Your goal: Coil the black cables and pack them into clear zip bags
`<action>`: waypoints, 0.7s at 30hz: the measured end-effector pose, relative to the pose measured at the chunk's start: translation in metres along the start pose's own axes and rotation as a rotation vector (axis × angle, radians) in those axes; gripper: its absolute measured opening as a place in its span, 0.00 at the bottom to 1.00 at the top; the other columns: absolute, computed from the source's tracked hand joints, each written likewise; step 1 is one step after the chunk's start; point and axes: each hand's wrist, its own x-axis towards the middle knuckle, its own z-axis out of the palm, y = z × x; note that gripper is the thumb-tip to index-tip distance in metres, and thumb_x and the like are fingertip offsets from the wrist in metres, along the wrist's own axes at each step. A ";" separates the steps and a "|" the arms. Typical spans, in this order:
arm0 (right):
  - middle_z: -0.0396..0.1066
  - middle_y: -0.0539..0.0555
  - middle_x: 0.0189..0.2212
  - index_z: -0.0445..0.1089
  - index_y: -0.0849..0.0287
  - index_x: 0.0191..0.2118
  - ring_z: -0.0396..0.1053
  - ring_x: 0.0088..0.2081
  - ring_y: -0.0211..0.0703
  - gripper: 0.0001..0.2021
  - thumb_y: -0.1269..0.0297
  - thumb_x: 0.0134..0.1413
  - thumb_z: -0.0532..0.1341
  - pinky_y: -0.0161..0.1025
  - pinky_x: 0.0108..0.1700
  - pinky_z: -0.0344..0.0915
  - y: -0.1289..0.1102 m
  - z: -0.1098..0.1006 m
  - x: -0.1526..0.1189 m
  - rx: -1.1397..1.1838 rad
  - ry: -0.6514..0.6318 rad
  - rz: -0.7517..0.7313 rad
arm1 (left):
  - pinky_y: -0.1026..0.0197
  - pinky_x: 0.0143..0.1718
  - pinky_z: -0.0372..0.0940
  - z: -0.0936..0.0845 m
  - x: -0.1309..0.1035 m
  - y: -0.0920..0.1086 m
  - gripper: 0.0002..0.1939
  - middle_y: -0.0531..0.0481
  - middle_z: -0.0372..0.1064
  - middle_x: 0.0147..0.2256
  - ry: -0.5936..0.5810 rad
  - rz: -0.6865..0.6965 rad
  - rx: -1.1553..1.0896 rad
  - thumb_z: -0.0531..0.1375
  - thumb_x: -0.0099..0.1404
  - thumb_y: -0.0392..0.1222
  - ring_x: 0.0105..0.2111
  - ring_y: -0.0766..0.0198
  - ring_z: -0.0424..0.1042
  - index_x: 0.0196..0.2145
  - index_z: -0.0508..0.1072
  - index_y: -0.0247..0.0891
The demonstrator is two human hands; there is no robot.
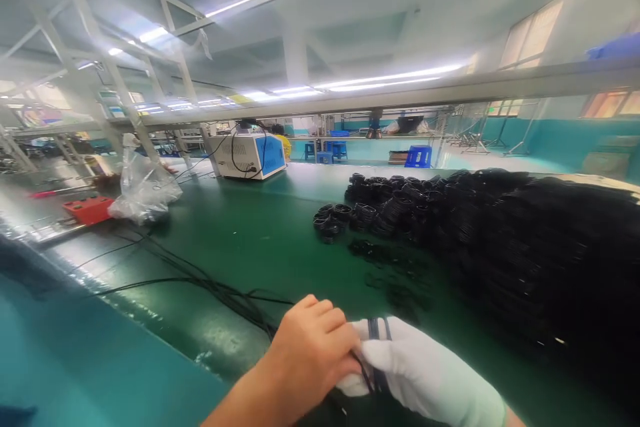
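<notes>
My left hand [313, 347], bare, is closed around black cable at the bottom centre. Touching it on the right, my right hand [420, 367] wears a white glove and has black cable [374, 329] looped around its fingers. A short end of cable hangs between the two hands. From my left hand, several long black cables [225, 293] trail left across the green tabletop [280, 260]. A large pile of coiled black cables [480, 227] covers the right side of the table.
A white and blue machine [250, 155] stands at the table's back edge. To the left are a clear plastic bag [145, 190] and a red box [89, 209]. A metal rail [350, 99] crosses above the table; blue stools [419, 157] stand beyond.
</notes>
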 end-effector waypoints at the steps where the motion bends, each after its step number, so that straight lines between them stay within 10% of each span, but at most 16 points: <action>1: 0.65 0.55 0.30 0.68 0.68 0.35 0.62 0.32 0.39 0.09 0.65 0.52 0.60 0.41 0.39 0.57 0.001 0.002 0.000 0.028 -0.047 0.017 | 0.62 0.31 0.52 -0.007 0.002 -0.003 0.06 0.56 0.67 0.26 -0.049 -0.016 -0.059 0.59 0.60 0.43 0.27 0.68 0.62 0.28 0.69 0.39; 11: 0.48 0.45 0.22 0.59 0.63 0.32 0.47 0.24 0.31 0.13 0.70 0.42 0.64 0.31 0.28 0.44 0.030 -0.004 0.012 0.447 -0.198 0.235 | 0.68 0.32 0.61 0.017 0.009 -0.035 0.08 0.54 0.66 0.30 -0.186 -0.380 -0.926 0.67 0.47 0.40 0.30 0.69 0.65 0.26 0.74 0.36; 21: 0.51 0.47 0.25 0.64 0.62 0.40 0.52 0.27 0.33 0.12 0.67 0.49 0.63 0.38 0.33 0.52 0.004 -0.006 0.020 0.403 0.096 -0.241 | 0.65 0.32 0.58 0.036 -0.003 -0.021 0.14 0.53 0.70 0.31 -0.198 -0.629 -0.530 0.46 0.64 0.39 0.31 0.65 0.67 0.33 0.71 0.38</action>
